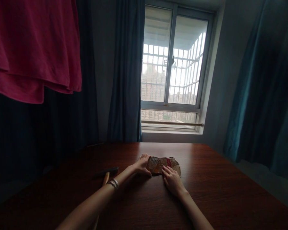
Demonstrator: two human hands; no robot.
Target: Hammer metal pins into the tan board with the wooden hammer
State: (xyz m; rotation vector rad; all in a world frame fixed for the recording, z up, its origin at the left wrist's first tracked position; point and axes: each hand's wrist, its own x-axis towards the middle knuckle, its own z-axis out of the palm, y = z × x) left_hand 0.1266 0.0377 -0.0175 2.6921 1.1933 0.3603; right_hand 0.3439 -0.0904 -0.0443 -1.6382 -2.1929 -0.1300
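Brown-patterned, lying on worktop (213, 188) as a red-banded object (156, 164), bracketed at nine o'clock by left hand (141, 165) (cannot tell whether gripping), touched from five by open right hand (173, 181), with hammer (106, 176) farther toward nine.

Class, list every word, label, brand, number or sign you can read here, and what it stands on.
No text can be read.
Patterned piece under the right hand's fingers: any marks on its red band are too small and blurred.
Hammer: no lettering visible.
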